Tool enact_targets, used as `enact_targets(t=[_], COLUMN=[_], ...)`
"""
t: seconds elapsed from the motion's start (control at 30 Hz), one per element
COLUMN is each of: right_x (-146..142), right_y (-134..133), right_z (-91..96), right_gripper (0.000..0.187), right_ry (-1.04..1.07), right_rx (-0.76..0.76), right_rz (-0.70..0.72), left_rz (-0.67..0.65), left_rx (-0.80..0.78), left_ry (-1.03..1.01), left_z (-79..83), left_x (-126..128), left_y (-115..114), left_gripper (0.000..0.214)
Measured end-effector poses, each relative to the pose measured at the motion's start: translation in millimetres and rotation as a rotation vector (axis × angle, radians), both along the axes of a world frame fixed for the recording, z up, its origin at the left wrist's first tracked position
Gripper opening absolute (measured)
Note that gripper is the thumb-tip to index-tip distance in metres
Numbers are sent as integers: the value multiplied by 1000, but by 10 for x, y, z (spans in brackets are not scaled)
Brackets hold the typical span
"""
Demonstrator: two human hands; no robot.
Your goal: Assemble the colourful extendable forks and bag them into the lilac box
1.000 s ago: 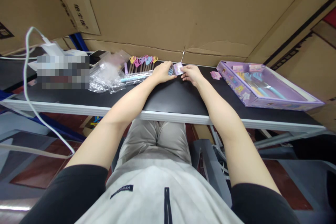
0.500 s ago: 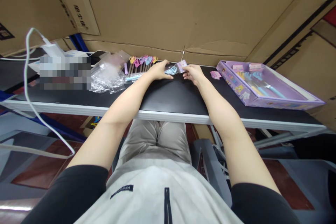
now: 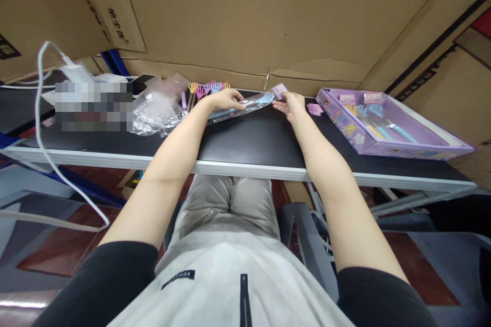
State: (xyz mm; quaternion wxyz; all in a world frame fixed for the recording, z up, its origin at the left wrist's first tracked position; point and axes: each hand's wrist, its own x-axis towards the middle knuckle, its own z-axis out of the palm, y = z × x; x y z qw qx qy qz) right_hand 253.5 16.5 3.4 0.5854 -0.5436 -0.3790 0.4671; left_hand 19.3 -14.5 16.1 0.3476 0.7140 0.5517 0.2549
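Note:
A long clear bag (image 3: pixel 245 107) with a light-blue hand-shaped stick inside lies across the black table (image 3: pixel 249 143). My left hand (image 3: pixel 224 98) rests on the bag's left part, fingers closed down over it. My right hand (image 3: pixel 289 103) pinches the bag's right end, where a small purple card (image 3: pixel 280 91) sits at its tip. Behind my left hand stands a row of several coloured hand-shaped sticks (image 3: pixel 207 89).
A purple tray box (image 3: pixel 383 125) with blue sticks inside stands at the right, a small pink card (image 3: pixel 315 109) before it. Crumpled clear bags (image 3: pixel 155 110) lie at the left, a white charger and cable (image 3: pixel 71 69) beyond. Cardboard walls (image 3: pixel 245 15) rise behind the table.
The bag with the blue stick has been drawn out to the right: my right hand moved right with the purple card end, and my left hand slid left along the bag.

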Motion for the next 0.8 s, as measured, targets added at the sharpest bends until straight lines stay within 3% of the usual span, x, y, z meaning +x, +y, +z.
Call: enact_targets(t=[0.17,0.3,0.43,0.6,0.8], right_x=[40,11,-47,-101,-293], right_y=[59,53,20,-35,-280], right_z=[-7,-41,-90,-133,-61], right_gripper=[12,25,21,30,57], right_ry=[23,-54,-184,-367,-534], right_rx=[41,85,97,189,373], right_rz=[-36,64,163,272,452], left_rz=[-1,129,260,343,379], left_rx=[-84,-50,-88,-75,-49], left_ry=[-213,-353,-476,-555,-529], left_z=[11,2,6,-5,-59], left_x=[54,95,127,165,187], left_y=[-60,-36,-9,13,68], left_gripper=[39,39,50,47,37])
